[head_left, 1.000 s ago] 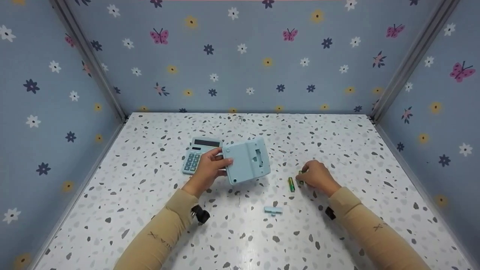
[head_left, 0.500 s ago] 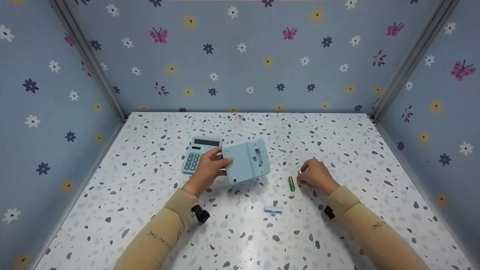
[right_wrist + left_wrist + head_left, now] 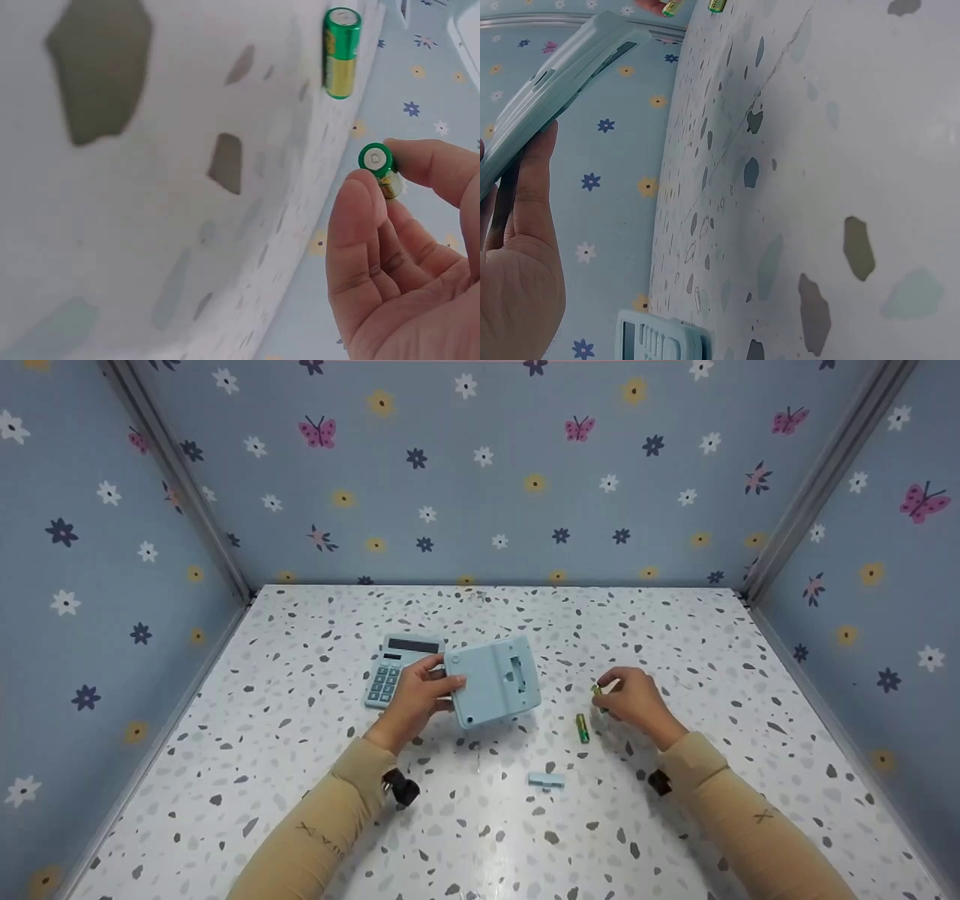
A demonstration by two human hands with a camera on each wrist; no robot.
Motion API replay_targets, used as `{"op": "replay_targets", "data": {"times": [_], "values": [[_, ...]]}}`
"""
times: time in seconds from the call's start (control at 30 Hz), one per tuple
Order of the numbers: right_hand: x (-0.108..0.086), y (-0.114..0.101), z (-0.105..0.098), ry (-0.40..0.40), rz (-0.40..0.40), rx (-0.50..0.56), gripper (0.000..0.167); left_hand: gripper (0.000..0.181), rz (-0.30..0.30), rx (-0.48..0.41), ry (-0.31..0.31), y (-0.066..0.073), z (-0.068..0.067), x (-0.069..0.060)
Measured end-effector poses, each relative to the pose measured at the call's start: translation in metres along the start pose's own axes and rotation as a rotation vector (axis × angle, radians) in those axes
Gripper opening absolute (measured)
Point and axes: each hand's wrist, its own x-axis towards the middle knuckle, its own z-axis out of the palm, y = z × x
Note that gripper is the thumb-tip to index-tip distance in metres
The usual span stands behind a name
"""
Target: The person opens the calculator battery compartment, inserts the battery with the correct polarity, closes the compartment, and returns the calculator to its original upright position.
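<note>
Head view: left hand (image 3: 415,696) overlaps tabletop calculator (image 3: 390,666); blue piece (image 3: 546,779) lies apart.

Enclosed tabletop booth (image 3: 97,645), room type not determinable: flower-print panels (image 3: 480,502) on three sides, metal corner strips (image 3: 831,480), speckled white work surface (image 3: 660,637)

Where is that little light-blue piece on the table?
In the head view, the light-blue piece lies on the speckled table, slightly right of centre, below and to the left of the loose battery.
</note>
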Motion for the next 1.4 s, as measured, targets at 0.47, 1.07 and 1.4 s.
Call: {"op": "replay_targets", "data": {"times": [0.47, 1.07, 1.4], "values": [[-0.008, -0.003, 0.002, 0.116, -0.153, 0.191, 0.033, 0.051, 0.012, -0.019, -0.003, 0.000, 0.001, -0.001], [-0.017, -0.009, 0.004, 0.164, -0.342, 0.268, 0.031, 0.050, 0.024, -0.017, -0.009, 0.000, 0.001, -0.002], [-0.021, -0.015, 0.007, 0.194, -0.386, 0.288, 0.027, 0.049, 0.026, -0.024, -0.012, 0.000, 0.002, -0.003]]}}
